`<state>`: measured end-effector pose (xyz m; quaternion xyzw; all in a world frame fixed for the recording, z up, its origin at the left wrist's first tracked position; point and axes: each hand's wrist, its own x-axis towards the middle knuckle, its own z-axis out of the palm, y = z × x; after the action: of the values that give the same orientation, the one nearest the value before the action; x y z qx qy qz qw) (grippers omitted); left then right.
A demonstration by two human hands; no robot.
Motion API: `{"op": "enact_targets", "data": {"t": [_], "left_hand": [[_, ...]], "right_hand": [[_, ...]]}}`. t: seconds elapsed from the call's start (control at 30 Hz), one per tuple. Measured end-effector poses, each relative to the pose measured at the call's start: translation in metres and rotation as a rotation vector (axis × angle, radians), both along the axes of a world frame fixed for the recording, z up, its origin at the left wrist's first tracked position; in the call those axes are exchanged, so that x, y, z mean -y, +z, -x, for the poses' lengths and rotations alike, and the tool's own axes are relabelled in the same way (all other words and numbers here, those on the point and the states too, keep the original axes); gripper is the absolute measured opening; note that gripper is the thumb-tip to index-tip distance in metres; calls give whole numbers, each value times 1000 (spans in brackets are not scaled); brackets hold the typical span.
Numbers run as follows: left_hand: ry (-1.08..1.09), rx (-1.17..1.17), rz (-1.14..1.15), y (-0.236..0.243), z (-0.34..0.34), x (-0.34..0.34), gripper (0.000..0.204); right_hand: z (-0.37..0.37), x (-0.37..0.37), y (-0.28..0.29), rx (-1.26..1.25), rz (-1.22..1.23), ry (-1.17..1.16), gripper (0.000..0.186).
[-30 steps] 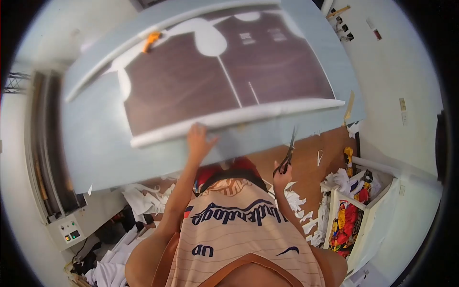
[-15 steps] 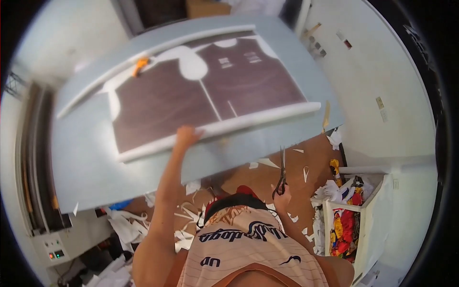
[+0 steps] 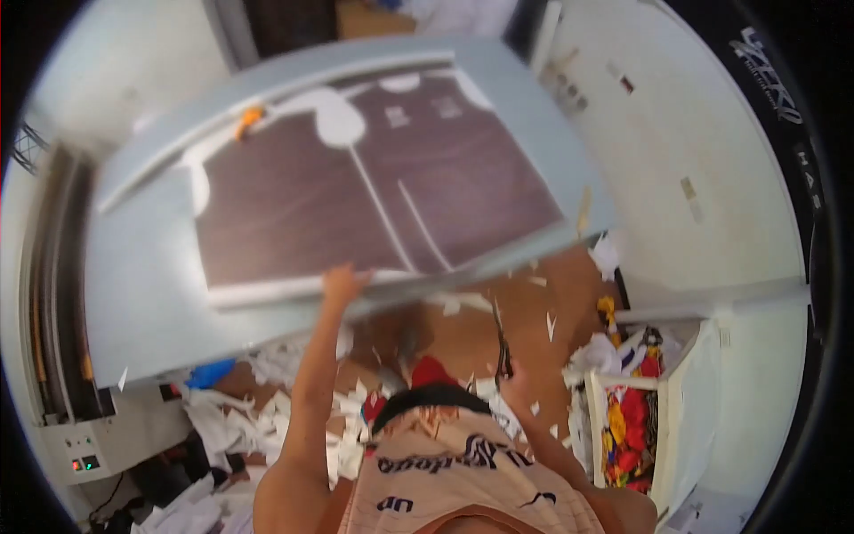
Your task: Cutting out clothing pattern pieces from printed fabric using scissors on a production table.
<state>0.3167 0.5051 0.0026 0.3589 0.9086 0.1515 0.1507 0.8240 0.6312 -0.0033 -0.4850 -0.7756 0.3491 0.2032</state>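
A large printed sheet [image 3: 276,196] lies on the pale blue table, with dark brown garment shapes and white margins. My left hand [image 3: 344,281] is closed at its near margin, left of the middle; the fingers are somewhat blurred. To the right of that hand, the sheet's near side reaches the table's front edge. Low at my right side, away from the table, my right hand [image 3: 511,376] grips dark, long-bladed scissors [image 3: 503,343], blades pointing up and away from me. A small orange object [image 3: 249,119], too blurred to name, rests on the sheet's far left.
The table [image 3: 133,303] fills the space ahead. White paper scraps [image 3: 267,418] litter the brown floor [image 3: 463,329]. A white-framed bin [image 3: 669,436] of colourful cloth stands at right by the wall. A machine with lit buttons [image 3: 80,454] is at lower left.
The rolled near edge of the sheet has opened out toward me, showing more of the brown print. My left hand stays at that edge. The scissors remain in my right hand, tilted more to the left.
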Motion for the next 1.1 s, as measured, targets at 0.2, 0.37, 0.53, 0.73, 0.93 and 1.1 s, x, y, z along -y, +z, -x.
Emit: {"op": "enact_targets", "data": {"t": [0.2, 0.37, 0.53, 0.73, 0.93, 1.1], "left_hand": [[301, -368, -372, -25, -100, 18, 45], [877, -287, -480, -69, -123, 5, 36], [990, 4, -614, -115, -140, -17, 18], [1057, 590, -868, -132, -136, -71, 22], [1077, 906, -983, -131, -148, -120, 23], [1144, 1033, -1057, -153, -143, -146, 23]], "right_hand": [[33, -19, 18, 30, 461, -33, 33], [55, -17, -30, -37, 770, 49, 26], [85, -24, -28, -33, 918, 118, 31], [115, -54, -56, -83, 1034, 256, 52], [157, -76, -62, -100, 1208, 163, 34], [191, -91, -70, -16, 1142, 210, 36]]}}
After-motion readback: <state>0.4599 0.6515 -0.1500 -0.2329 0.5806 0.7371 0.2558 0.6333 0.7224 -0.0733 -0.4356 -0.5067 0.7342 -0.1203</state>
